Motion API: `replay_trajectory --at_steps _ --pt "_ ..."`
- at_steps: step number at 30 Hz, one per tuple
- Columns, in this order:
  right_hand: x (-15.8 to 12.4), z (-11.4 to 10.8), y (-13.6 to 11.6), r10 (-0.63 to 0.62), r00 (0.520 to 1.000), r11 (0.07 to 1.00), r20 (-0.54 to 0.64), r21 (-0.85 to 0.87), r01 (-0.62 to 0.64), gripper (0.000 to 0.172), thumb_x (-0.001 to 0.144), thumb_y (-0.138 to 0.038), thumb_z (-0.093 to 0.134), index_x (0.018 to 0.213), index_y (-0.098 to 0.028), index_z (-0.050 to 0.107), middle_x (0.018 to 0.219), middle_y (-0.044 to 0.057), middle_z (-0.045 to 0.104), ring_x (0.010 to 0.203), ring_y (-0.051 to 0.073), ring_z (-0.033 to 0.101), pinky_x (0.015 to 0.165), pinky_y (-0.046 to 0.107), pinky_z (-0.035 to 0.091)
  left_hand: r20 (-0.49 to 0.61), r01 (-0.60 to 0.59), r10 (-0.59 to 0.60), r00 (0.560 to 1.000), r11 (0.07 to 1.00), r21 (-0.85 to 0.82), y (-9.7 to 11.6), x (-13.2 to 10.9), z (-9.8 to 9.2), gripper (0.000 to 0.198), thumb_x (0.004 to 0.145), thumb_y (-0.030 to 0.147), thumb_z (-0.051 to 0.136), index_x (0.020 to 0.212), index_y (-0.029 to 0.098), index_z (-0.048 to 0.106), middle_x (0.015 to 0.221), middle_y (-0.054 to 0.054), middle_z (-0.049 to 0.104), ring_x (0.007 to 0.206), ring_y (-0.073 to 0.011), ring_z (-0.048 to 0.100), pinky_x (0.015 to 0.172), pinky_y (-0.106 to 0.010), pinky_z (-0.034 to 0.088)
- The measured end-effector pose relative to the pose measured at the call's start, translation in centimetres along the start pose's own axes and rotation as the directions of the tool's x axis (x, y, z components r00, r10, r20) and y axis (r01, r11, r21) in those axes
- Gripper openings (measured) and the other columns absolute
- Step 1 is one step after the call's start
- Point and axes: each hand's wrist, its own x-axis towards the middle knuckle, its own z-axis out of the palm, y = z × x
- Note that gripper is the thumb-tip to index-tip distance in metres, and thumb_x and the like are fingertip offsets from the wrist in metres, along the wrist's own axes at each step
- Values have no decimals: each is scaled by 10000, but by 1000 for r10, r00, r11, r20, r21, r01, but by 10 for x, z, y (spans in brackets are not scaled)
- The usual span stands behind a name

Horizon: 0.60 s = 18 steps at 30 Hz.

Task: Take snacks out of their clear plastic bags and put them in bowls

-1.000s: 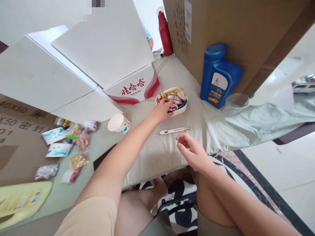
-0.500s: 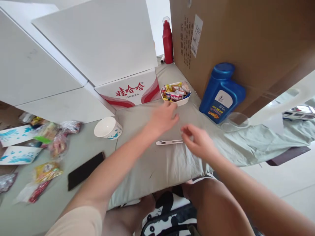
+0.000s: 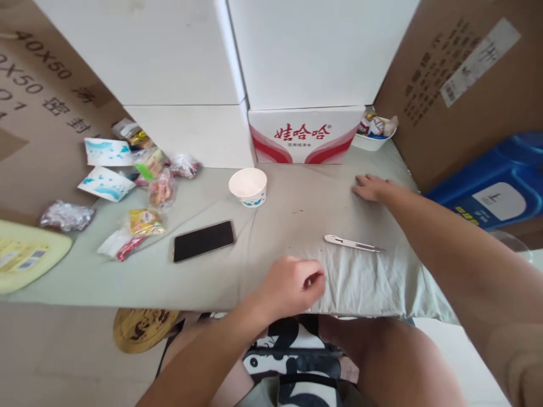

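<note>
My left hand (image 3: 294, 285) is loosely curled near the table's front edge, thumb and forefinger forming a ring with nothing visible in it. Farther back on the right, my right hand (image 3: 372, 187) rests on the cloth with its fingers stretched out and holds nothing. Between the two lies a slim white cutter (image 3: 352, 243) with a thin metal tip pointing right; neither hand touches it. A white paper bowl with blue print (image 3: 248, 187) stands upright beyond my left hand. Behind my right hand is a white bowl of wrapped snacks (image 3: 373, 140), partly hidden by a carton.
A black phone (image 3: 204, 241) lies left of the paper bowl. Several wrapped snacks (image 3: 146, 221) and two tipped paper bowls (image 3: 107, 183) are farther left. White cartons (image 3: 303, 135) stand along the back. A blue jug (image 3: 492, 186) is at right, a pale yellow bottle (image 3: 31, 254) at left.
The view has swung left. My left hand has drawn back from near the snack bowl to the front edge and curled. My right hand has reached forward, past the cutter, onto the cloth.
</note>
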Motion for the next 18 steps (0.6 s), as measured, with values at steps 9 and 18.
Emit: replay_trajectory --at_steps 9,18 --pt "-92 -44 -72 -557 790 831 -256 -181 527 380 901 -435 487 575 -247 539 634 122 650 520 227 513 522 360 288 -108 110 -106 989 993 35 -36 -4 -1 206 870 338 483 806 232 648 787 -28 719 774 -204 655 694 -308 446" --pt "-89 -84 -355 -788 558 616 -260 -316 722 411 901 -419 416 543 -217 415 551 43 552 517 156 386 507 311 193 -78 117 -124 989 989 -90 -57 -22 -56 241 857 389 437 722 217 541 838 -34 716 864 -220 669 639 -298 408"
